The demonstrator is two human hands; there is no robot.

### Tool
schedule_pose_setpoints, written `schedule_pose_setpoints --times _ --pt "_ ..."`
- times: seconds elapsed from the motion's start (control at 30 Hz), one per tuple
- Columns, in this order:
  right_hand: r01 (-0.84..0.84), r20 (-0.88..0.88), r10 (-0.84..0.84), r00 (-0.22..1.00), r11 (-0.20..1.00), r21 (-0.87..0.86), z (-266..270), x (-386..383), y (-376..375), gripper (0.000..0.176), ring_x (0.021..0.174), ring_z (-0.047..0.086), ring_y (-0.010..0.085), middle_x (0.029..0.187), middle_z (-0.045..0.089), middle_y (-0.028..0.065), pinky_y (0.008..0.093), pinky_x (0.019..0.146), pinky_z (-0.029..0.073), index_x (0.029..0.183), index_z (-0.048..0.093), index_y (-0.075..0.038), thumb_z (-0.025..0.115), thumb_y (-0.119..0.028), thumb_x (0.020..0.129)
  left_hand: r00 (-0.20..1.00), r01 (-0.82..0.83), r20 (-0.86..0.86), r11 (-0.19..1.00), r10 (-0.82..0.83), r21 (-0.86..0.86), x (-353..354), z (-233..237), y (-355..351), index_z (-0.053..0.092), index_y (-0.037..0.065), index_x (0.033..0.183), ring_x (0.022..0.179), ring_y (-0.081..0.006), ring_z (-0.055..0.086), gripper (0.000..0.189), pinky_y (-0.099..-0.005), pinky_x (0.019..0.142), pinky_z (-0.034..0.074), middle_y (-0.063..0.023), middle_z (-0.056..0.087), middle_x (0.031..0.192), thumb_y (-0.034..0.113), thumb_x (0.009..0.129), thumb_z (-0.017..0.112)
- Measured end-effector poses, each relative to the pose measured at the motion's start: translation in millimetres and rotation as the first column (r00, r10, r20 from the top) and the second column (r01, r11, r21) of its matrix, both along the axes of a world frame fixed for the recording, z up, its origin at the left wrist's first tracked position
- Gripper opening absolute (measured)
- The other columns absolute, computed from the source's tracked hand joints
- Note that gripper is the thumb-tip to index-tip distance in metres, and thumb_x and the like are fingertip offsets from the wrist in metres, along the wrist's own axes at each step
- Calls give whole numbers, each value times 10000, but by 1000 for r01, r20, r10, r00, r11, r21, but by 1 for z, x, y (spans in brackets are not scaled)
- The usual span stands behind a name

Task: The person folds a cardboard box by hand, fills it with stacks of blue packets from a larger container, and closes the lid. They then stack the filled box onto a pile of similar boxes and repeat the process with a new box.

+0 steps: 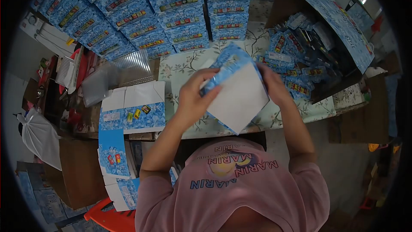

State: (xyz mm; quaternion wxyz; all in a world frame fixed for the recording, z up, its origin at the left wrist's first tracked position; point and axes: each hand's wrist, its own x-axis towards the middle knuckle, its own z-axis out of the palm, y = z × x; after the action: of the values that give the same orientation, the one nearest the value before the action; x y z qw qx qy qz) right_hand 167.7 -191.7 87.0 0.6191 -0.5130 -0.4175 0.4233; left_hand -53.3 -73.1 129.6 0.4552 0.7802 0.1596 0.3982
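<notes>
**Carton Up Between My Two Hands**

I have a blue-and-white carton (241, 96) in front of my chest, over the table's flowered cloth (182, 65), tilted so that one corner points down toward me. Its plain white face is turned up, and a band of icy blue print runs along its upper left side.

My left hand (195, 96) grips the left side: the thumb lies over the near face, and the fingers close on the blue part, leaving only a narrow gap filled by card. My right hand (274, 87) lies against the right edge. Its fingertips are partly hidden, so I cannot tell how tightly they close there.

Beyond the carton, tall stacks of printed boxes (182, 10) stand along the far side of the table. To my right, a large open box (339, 19) tips toward me, with blue packets (281, 56) heaped at its mouth and inside. To my left, flattened cartons (112, 141) overhang the table edge, and clear plastic trays (96, 88) lie just beyond them. Lower down on that side, I see part of an orange chair (109, 220) and a white bag (40, 137).
</notes>
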Motion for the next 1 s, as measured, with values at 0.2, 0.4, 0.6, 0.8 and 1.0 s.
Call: schedule_pose_setpoints --times 0.2,0.4,0.6,0.8,1.0 --pt "224 10 -223 975 974 -38 -22 40 -56 609 1231 398 238 1336 415 125 358 1009 307 1367 333 -75 364 -495 927 989 36 46 528 -142 848 -18 -9 -70 625 114 991 1138 -232 503 276 -468 1057 222 -1 568 1209 97 719 666" --pt "320 -24 -353 935 871 -372 -62 11 -47 576 1285 315 220 1396 338 121 332 1002 319 1382 279 -43 468 -338 925 782 556 -605 608 -150 567 -29 -107 -65 626 108 1010 1277 -229 341 309 -525 1053 204 -20 431 1348 100 702 653" --pt "281 120 -262 957 941 -186 -71 -27 34 514 1214 409 208 1361 383 129 294 970 354 1371 294 -36 456 -259 938 951 265 -289 778 -113 569 -53 -82 -23 615 68 973 1119 -265 501 232 -449 975 352 -102 563 1153 87 742 610" --pt "247 244 -210 947 960 -134 -129 -15 93 400 1089 514 260 1193 533 154 338 899 414 1239 468 -4 486 -248 923 761 -627 -87 763 643 160 -72 -99 121 601 7 960 858 -336 579 231 -383 741 458 -154 596 946 168 798 633" --pt "295 913 -319 255 925 241 -149 -7 87 241 1047 514 317 1113 568 145 386 879 403 1011 588 -51 574 -90 773 541 -742 -307 616 783 264 -83 -148 226 624 28 955 825 -309 595 300 -376 692 469 -142 602 912 259 770 676"
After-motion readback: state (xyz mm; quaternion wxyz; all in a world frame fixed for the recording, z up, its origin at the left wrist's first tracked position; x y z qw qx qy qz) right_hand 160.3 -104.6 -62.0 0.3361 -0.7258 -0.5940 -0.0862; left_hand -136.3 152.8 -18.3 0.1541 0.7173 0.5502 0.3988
